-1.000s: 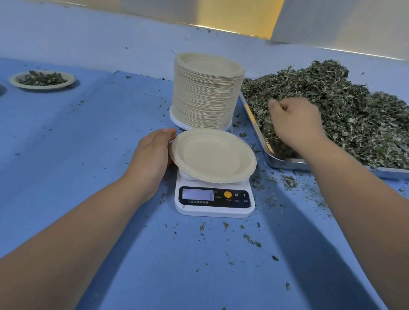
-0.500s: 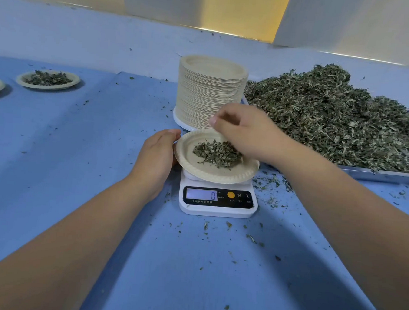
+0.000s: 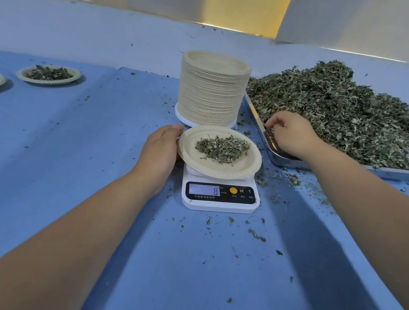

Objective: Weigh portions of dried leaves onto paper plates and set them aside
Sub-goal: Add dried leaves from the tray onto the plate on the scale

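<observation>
- My left hand (image 3: 160,149), fingers released, touches the plate (image 3: 234,169) on the scale (image 3: 219,204).
- My right hand (image 3: 292,134) curls into the leaves (image 3: 335,110); grasping or not, I cannot tell.

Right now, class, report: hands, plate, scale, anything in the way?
Left hand open at plate rim. Right hand curled into dried leaves in tray. Plate on scale, portion loaded. Nothing blocking.

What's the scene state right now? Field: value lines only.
scale: on the table, display shows 8
plate on scale: holds a small heap of leaves
left hand: flat against that plate's left rim
right hand: fingers curled in the leaf pile at the near corner of the tray; grip unclear
plate stack: behind the scale
filled plates: two, far left, one cut off by the frame edge
</observation>
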